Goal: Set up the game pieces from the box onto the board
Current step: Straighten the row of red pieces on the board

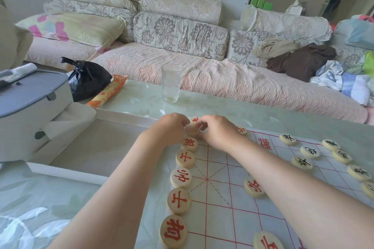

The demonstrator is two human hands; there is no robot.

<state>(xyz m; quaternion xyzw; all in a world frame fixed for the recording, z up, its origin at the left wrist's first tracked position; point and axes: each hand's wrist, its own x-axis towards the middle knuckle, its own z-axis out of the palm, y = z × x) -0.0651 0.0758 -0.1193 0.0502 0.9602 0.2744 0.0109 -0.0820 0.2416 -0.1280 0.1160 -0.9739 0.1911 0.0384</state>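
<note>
Xiangqi pieces [180,177] w/ red characters stand in a column down the left edge of the board [222,218], a pale sheet w/ red grid lying flat on the glassy green tabletop [263,113]. Five of that column show in full. More red ones sit further in, & black-lettered pieces [309,151] cluster on the right side. Both grips meet at the far left corner over a corner piece [192,131]. Right grip [216,129] has thumb & fingers curled, pinching it. Left grip [172,125] is curled w/ fingertips at the same piece, can't tell if it really holds. White shallow box [66,173] lies just left of the board. Further back on the tabletop: clear tumbler [172,83], black bag [87,79], orange packet [107,93]; grey-lidded bin [30,97] at far left
</note>
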